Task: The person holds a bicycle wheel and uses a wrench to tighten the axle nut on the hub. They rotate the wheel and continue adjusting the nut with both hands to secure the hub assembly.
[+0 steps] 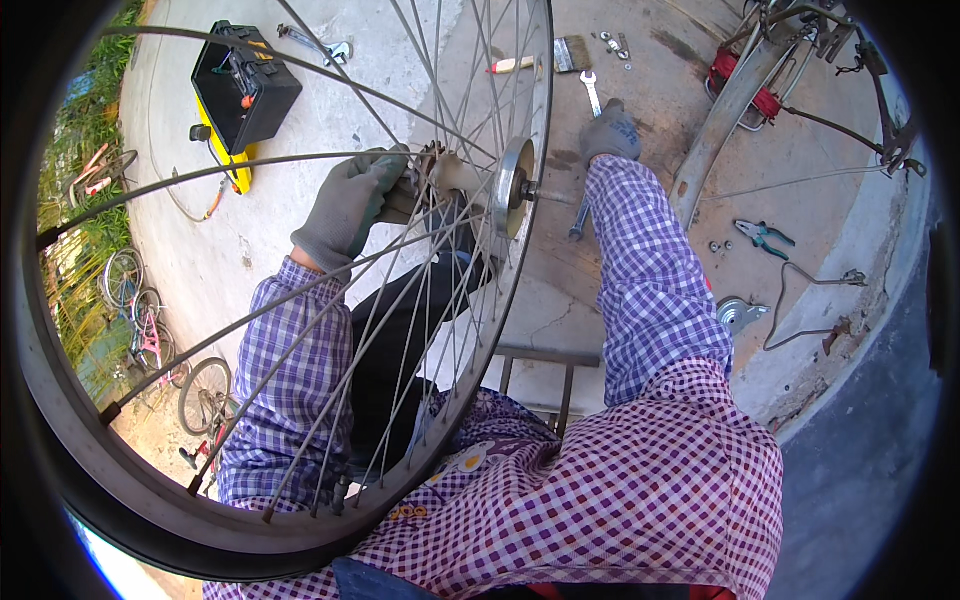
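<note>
A spoked bicycle wheel [548, 95] stands tilted in front of me, filling the left and middle of the view. My left hand [345, 208], in a grey-green glove, is closed at the far-left end of its hub [455, 177]; spokes cross in front of the fingers. At the hub's right end is a round metal drum [513, 188] with a threaded axle [550, 195] sticking out. My right hand [610, 133], in a grey glove, reaches out to the right of the wheel, closed over the shaft of an open-ended wrench [591, 92]; its fingertips are largely hidden. Another metal tool end [577, 228] shows below that hand.
A black-and-yellow toolbox [265, 95] lies at upper left, near an adjustable wrench [338, 50]. A paintbrush [572, 54], pliers [765, 238], nuts [720, 246] and a bent metal rod [780, 310] lie on concrete. A bicycle frame [735, 110] is at right; bicycles [205, 395] stand left.
</note>
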A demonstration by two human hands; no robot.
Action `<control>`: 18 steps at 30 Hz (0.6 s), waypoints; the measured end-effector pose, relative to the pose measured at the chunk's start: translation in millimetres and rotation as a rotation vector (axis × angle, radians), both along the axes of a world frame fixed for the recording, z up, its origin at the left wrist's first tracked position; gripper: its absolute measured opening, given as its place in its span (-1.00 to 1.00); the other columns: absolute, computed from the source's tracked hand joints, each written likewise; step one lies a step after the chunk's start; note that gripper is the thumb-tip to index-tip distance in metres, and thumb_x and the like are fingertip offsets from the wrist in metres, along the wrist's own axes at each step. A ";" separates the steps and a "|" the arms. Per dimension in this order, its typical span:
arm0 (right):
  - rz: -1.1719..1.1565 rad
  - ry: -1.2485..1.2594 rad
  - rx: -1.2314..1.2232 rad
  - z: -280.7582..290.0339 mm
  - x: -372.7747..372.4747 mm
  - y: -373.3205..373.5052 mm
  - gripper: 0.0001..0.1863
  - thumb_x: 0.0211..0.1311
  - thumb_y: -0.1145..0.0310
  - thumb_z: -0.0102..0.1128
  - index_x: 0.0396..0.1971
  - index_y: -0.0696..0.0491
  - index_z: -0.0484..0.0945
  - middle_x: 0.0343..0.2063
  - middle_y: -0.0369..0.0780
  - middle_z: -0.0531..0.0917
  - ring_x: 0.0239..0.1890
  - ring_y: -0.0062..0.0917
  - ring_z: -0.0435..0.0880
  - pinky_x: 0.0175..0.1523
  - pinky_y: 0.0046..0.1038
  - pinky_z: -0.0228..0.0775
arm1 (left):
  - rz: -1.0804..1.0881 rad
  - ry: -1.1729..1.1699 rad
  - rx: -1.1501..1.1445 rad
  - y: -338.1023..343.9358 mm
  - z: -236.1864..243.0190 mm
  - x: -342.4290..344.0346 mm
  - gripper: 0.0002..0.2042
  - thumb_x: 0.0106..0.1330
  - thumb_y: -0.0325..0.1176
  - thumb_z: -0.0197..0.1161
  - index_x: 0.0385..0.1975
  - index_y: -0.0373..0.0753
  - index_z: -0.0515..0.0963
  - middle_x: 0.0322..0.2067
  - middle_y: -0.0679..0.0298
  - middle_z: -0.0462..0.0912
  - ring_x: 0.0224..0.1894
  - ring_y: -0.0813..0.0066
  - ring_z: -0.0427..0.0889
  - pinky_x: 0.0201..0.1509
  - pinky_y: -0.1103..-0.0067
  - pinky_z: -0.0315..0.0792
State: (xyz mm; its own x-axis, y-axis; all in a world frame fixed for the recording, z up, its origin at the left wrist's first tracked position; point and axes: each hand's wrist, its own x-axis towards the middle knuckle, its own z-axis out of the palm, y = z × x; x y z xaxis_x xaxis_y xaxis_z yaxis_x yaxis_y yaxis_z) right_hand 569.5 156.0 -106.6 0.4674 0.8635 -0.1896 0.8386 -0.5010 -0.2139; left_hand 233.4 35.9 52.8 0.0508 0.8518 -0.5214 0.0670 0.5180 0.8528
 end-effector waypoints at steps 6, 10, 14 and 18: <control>-0.017 -0.017 0.090 -5.8 18.5 5.5 -0.59 0.39 0.17 0.28 0.16 -0.05 0.52 0.13 -0.06 0.65 0.17 -0.14 0.71 0.13 -0.10 0.61 | -0.032 0.017 -0.010 -1.5 -5.1 16.9 -0.66 0.58 -0.11 0.22 0.00 -0.31 0.66 -0.25 0.28 0.75 -0.30 0.60 0.72 -0.16 0.62 0.63; -0.006 0.026 0.069 -8.0 34.5 6.8 -0.60 0.37 0.22 0.26 0.14 0.01 0.55 0.10 -0.03 0.68 0.17 -0.12 0.70 0.18 -0.08 0.57 | -0.031 0.008 -0.001 -6.4 -4.4 29.0 -0.67 0.58 -0.11 0.22 -0.01 -0.28 0.67 -0.27 0.31 0.74 -0.32 0.62 0.70 -0.17 0.63 0.62; 0.012 0.003 0.055 -5.0 31.1 -0.7 -0.53 0.35 0.26 0.28 0.21 0.03 0.49 0.16 -0.02 0.66 0.18 -0.17 0.72 0.18 -0.11 0.62 | -0.073 0.001 0.008 -9.4 -5.7 23.7 -0.67 0.58 -0.10 0.23 -0.01 -0.27 0.67 -0.28 0.34 0.73 -0.31 0.65 0.68 -0.16 0.66 0.59; 0.009 0.069 0.045 1.1 3.3 -0.4 -0.55 0.31 0.26 0.25 0.17 0.06 0.56 0.14 0.02 0.69 0.17 -0.13 0.72 0.22 -0.12 0.58 | -0.081 0.011 0.012 -12.6 -7.8 -6.9 -0.67 0.58 -0.10 0.23 -0.01 -0.27 0.68 -0.29 0.35 0.73 -0.31 0.66 0.67 -0.14 0.67 0.58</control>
State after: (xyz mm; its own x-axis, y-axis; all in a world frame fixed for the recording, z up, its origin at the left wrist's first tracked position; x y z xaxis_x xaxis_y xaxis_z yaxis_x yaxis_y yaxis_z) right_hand 572.8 155.6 -105.5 0.4466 0.8759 -0.1824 0.8256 -0.4820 -0.2934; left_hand 226.5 23.3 45.0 0.1141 0.8512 -0.5124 0.1181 0.5005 0.8577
